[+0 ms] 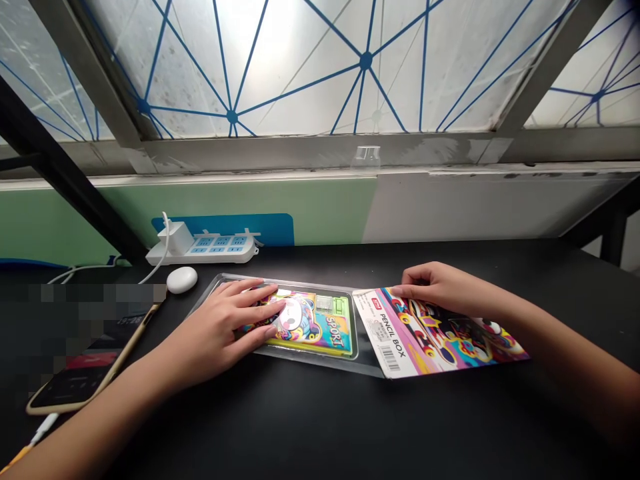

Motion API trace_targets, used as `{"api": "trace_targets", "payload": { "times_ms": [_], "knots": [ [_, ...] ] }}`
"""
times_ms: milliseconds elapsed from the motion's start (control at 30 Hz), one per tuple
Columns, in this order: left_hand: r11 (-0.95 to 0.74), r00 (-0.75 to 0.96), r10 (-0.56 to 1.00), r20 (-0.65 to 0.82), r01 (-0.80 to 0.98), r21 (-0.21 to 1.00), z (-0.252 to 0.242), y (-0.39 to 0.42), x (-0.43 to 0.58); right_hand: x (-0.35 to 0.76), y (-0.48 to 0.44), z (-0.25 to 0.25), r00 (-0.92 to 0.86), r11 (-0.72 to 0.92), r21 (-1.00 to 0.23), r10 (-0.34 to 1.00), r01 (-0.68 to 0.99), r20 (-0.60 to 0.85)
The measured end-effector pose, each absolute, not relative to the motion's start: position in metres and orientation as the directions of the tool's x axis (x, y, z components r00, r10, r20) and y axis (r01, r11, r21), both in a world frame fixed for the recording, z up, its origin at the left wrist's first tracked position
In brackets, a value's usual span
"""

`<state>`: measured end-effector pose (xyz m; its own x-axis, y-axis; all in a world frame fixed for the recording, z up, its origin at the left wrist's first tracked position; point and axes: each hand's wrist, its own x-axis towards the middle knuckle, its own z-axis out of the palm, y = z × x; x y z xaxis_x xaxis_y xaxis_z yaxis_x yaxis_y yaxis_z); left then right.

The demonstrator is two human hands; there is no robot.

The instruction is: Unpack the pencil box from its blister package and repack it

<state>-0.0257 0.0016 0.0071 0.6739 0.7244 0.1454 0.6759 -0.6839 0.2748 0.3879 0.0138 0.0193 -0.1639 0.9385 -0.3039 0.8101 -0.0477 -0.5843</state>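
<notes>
The pencil box (320, 327) lies just below the centre of the frame on the black table (320, 427). Its long axis runs left to right across the picture and dips slightly toward the right, with the word SPORT at its right end. It sits inside a clear plastic shell (320, 285), whose rim shows all around it. The printed backing card (440, 340) is swung out to the right of the shell and lies flat. Its near-left corner carries the PENCIL BOX label and meets the shell's right edge. The left hand (225, 327) comes in from the lower left and lies flat with its fingers loosely spread, covering the left end of the box; it is the hand in direct contact with the box. The right hand (435, 287) comes in from the right and rests on the card's far edge near that seam. Its fingers are curled and the tips are on the card, but whether they pinch the edge or only press on it cannot be told. Box and card therefore lie between the two hands. At the left of the frame, well apart from them, are a phone (85, 380), a small white case (181, 280) and a power strip (215, 248).
</notes>
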Motion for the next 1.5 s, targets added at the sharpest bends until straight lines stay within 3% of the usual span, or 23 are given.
{"api": "trace_targets", "payload": {
  "times_ms": [500,767,833,967,1067,1233,1500],
  "knots": [
    [-0.565,0.619,0.784,0.05,0.677,0.471,0.014,-0.013,-0.021,0.356,-0.001,0.013,-0.067,-0.114,-0.67,0.969,0.734,-0.238],
    [-0.49,0.629,0.771,0.104,0.481,0.727,0.024,-0.035,-0.005,0.325,-0.014,0.003,-0.166,0.012,-0.683,0.973,0.73,-0.161],
    [-0.43,0.573,0.807,0.144,0.401,0.809,0.029,-0.035,-0.008,0.329,-0.013,0.005,-0.183,0.021,-0.68,0.969,0.733,-0.168],
    [-0.359,0.265,0.922,0.282,0.314,0.879,0.021,-0.021,-0.013,0.339,-0.009,0.01,-0.185,0.012,-0.651,0.963,0.759,-0.198],
    [-0.319,0.107,0.946,0.306,0.14,0.938,0.005,-0.01,-0.012,0.346,-0.007,0.011,-0.217,0.036,-0.645,0.954,0.763,-0.204],
    [-0.282,0.061,0.956,0.287,-0.074,0.956,-0.007,-0.009,-0.002,0.356,-0.004,0.014,-0.258,0.062,-0.631,0.94,0.773,-0.224],
    [-0.302,0.019,0.952,0.305,-0.1,0.948,-0.002,-0.018,0.005,0.352,-0.004,0.015,-0.215,0.115,-0.546,0.969,0.83,-0.124]
  ]
}}
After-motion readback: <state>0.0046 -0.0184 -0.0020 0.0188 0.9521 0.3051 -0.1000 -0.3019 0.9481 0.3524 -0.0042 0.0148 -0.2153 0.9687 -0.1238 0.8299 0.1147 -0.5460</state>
